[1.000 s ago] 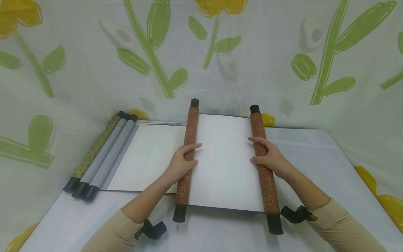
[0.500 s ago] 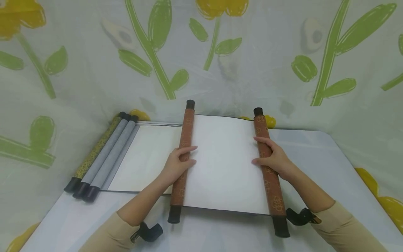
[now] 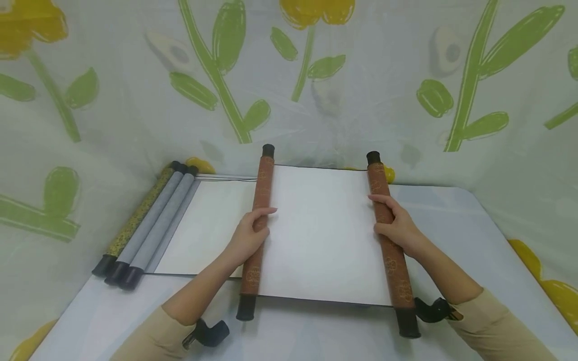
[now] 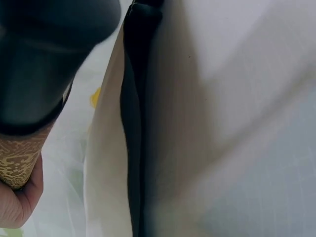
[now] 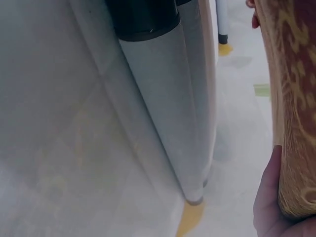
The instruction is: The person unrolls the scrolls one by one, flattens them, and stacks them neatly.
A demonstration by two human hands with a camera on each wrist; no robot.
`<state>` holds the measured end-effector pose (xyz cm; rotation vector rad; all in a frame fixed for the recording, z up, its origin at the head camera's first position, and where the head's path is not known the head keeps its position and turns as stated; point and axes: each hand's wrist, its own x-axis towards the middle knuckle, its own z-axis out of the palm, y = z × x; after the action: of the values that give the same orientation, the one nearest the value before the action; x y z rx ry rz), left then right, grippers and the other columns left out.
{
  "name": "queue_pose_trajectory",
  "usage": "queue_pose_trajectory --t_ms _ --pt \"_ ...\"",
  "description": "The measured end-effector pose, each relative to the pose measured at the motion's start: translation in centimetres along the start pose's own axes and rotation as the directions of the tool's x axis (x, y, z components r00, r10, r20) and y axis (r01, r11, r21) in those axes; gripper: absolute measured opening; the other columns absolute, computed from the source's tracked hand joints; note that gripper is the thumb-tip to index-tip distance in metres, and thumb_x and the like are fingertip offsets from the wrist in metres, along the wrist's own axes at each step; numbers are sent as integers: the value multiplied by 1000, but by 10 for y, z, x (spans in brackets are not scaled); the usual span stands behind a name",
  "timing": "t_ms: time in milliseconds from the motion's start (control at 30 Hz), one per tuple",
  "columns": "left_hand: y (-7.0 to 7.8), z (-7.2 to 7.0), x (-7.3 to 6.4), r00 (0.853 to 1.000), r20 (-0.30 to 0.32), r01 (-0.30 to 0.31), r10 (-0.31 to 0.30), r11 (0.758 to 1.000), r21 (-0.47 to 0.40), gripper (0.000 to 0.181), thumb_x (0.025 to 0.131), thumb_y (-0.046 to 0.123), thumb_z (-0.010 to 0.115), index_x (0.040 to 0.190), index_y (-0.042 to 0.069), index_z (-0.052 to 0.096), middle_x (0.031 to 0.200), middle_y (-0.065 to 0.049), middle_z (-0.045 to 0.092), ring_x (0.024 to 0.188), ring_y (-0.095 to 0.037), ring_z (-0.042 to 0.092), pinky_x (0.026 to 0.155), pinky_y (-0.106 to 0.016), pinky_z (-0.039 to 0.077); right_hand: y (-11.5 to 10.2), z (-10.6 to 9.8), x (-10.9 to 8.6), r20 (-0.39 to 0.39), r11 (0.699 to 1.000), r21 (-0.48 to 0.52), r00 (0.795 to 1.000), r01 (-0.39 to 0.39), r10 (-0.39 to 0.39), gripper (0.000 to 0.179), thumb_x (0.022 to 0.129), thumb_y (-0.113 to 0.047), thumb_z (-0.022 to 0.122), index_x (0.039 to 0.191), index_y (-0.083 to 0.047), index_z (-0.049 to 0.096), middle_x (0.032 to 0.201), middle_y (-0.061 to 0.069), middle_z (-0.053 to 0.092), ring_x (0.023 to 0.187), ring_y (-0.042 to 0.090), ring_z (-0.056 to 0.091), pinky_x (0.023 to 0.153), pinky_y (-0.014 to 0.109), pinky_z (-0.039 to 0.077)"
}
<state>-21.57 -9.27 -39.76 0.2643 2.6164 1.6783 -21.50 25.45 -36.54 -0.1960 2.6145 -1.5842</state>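
Observation:
A hanging scroll with a bare white sheet [image 3: 322, 235] is stretched between two brown, gold-patterned rollers with black end knobs. My left hand [image 3: 246, 235] grips the left roller [image 3: 265, 183] near its middle, thumb and fingers wrapped over it. Around the right roller [image 3: 398, 273] curls my right hand [image 3: 399, 225]. In the left wrist view, a black knob [image 4: 34, 74] fills the upper left above the patterned roller [image 4: 19, 158] and part of the hand. The right wrist view has the gold-brown roller [image 5: 301, 123] along its right side, with fingers [image 5: 269, 197] against it.
To the left, another white scroll [image 3: 203, 225] lies unrolled, partly covered by the held one. Two grey rollers [image 3: 163, 220] and a yellow-green patterned one [image 3: 140, 213] rest side by side at its end. Below the held scroll, a grey roller [image 5: 158, 98] lies on the white table [image 3: 442, 230].
My hands have moved apart, the left one leftward and the right one rightward, each with its roller. A wider stretch of white sheet shows between them.

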Motion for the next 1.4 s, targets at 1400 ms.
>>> queue_pose_trajectory --t_ms 1400 --pt "-12 -28 -1 997 15 71 -72 996 55 40 89 17 65 129 16 60 135 -19 43 129 -37 40 102 -56 36 4 -14 -6 62 1000 -3 998 -27 27 61 89 -16 65 143 -6 38 153 22 21 139 40 19 104 56 30"
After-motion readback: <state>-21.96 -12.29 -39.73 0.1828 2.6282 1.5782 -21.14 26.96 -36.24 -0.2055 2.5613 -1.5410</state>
